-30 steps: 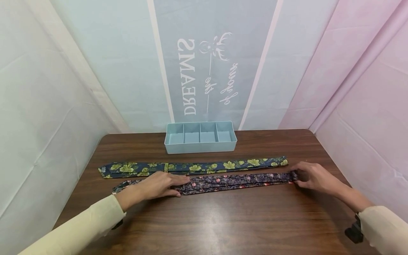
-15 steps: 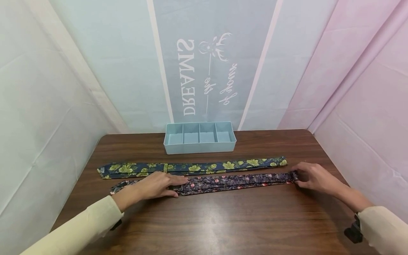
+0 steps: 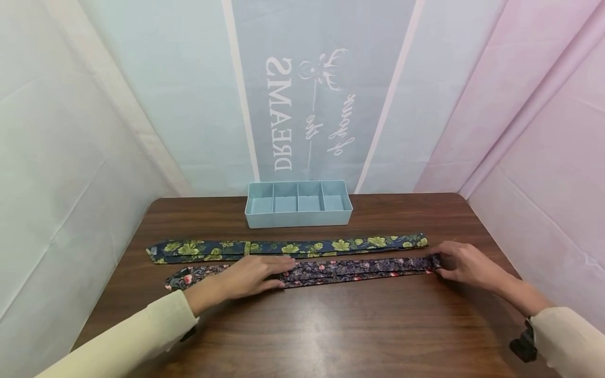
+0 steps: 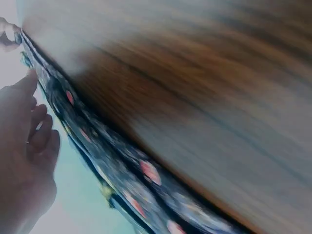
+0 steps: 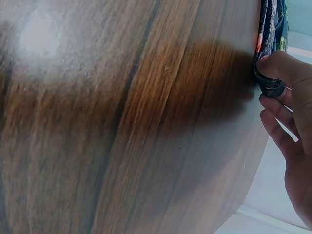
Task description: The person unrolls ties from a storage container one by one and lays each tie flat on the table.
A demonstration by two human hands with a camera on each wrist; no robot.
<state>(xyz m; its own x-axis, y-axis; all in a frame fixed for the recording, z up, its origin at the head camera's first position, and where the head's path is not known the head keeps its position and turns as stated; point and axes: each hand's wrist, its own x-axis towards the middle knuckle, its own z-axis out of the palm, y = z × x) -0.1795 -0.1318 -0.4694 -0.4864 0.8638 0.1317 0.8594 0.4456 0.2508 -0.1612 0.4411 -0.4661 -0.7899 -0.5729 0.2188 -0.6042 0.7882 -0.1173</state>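
A dark necktie with small red and pink flowers lies lengthwise across the table, folded double. Over its left part rests my left hand, fingers stretched along the fabric and thumb at the near edge. Its wide pointed end shows left of that wrist. At the far right my right hand pinches the folded end; the right wrist view shows thumb and fingers around the dark fold. Just behind, roughly parallel, lies a navy necktie with yellow-green flowers, touched by neither hand.
A light blue box with several compartments stands at the back of the brown wooden table. Pale printed cloth hangs behind it, and light cloth walls rise on both sides.
My left hand has slid to the right along the dark necktie, uncovering more of its wide end. The right hand keeps its pinch in the same place.
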